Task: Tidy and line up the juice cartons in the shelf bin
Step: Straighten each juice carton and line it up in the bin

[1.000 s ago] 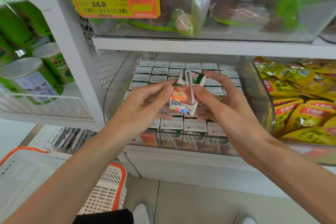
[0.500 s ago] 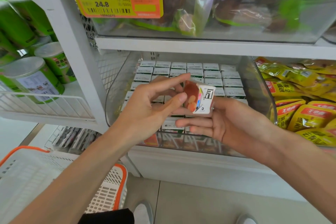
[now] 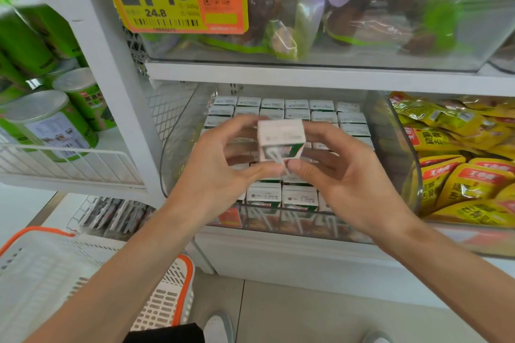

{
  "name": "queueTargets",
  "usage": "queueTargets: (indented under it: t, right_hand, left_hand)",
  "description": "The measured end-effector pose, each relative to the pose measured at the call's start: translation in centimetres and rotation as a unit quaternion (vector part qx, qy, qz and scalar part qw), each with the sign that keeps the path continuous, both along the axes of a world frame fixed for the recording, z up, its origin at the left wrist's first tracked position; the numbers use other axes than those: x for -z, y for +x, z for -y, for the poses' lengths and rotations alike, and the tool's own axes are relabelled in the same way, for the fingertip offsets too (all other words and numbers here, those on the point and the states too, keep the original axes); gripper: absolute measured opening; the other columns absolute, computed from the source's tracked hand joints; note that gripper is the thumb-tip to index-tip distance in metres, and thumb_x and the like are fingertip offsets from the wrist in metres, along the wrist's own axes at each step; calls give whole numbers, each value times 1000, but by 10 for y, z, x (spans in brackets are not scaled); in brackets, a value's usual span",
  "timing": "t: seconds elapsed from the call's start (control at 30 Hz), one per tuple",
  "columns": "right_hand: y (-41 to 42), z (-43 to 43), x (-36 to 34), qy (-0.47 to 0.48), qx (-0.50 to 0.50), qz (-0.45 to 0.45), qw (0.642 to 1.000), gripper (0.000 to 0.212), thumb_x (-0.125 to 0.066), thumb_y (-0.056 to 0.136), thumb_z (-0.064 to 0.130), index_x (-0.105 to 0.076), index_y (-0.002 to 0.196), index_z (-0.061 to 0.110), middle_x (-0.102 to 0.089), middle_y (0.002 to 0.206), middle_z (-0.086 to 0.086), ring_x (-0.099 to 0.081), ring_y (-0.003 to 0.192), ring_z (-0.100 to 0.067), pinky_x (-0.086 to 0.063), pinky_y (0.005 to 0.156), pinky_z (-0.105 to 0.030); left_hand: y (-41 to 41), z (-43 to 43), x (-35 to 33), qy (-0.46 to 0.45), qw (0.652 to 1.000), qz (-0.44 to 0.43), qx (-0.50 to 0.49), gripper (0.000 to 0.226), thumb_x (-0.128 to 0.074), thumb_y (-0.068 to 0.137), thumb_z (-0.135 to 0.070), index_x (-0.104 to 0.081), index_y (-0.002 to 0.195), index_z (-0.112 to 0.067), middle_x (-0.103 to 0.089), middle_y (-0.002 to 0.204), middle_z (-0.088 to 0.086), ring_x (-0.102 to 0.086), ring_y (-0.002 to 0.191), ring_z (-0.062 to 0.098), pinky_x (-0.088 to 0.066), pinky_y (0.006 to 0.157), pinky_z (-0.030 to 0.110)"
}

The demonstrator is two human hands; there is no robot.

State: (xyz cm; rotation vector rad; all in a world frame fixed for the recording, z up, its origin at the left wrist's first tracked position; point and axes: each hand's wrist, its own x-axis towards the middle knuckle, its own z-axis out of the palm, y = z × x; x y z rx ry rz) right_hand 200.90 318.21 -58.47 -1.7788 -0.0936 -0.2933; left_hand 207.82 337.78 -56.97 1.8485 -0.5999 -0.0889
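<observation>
From my remote desk I see the left forearm [image 3: 117, 267] and the right forearm [image 3: 446, 267], both bare along all their visible length. The left hand [image 3: 220, 172] and the right hand [image 3: 348, 184] are bare as well, the nails cut short. At the bottom edge shows a piece of black fabric clothing [image 3: 164, 333] (which garment it is, I cannot tell). Near it are two pale grey rounded shoe tips, the left shoe tip [image 3: 218, 326] and the right shoe tip [image 3: 376, 338].

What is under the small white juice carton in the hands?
Rows of white-topped juice cartons in the clear plastic bin. The left hand and right hand hide those directly below.
</observation>
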Motion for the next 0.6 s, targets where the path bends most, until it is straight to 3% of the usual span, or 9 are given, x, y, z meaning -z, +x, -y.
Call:
queueTargets:
  t: [0.1,0.2,0.3,0.37,0.5,0.6]
  right_hand:
    - [0,1,0,-43,-6,24,999,41,-76,92,-2,-68,122,24,-76,121,13,-68,122,-5,-55,103,-24]
    - [-2,2,-2,-86,-6,37,996,45,-81,91,10,-66,132,18,-73,127,12,-65,127,-9,-53,109,-33]
    - [-2,6,-9,-159,-3,72,985,49,-81,90,25,-66,136,24,-71,128,14,-65,125,-11,-55,105,-34]
    - [-1,13,-13,-175,-6,74,982,43,-80,91,22,-69,133,25,-72,124,13,-67,120,-9,-56,102,-30]
    - [-2,36,-18,-158,32,35,986,37,-77,94,21,-69,129,29,-76,117,16,-72,110,-3,-58,99,-28]
    - [-5,58,-18,-203,55,-2,978,36,-74,97,24,-68,131,31,-75,117,18,-71,112,-2,-57,104,-37]
  left_hand:
    - [0,-1,2,20,999,29,2,47,-93,73,-17,-74,113,-30,-77,110,-21,-70,108,-6,-56,93,17]
    - [1,-1,3,19,999,30,-2,45,-93,72,-20,-76,112,-32,-77,107,-25,-71,106,-6,-58,93,21]
    - [-2,4,2,25,999,30,4,43,-91,73,-28,-76,113,-36,-77,107,-25,-72,107,-2,-58,100,33]
    - [-3,9,3,21,999,24,12,46,-90,72,-30,-76,116,-33,-78,109,-23,-72,108,0,-56,102,37]
    - [-4,18,4,43,999,16,15,67,-91,76,-26,-66,138,-32,-74,121,-20,-68,112,-6,-55,103,26]
    - [-3,22,7,83,996,32,7,56,-86,84,-23,-66,135,-36,-72,121,-21,-67,109,-8,-54,102,23]
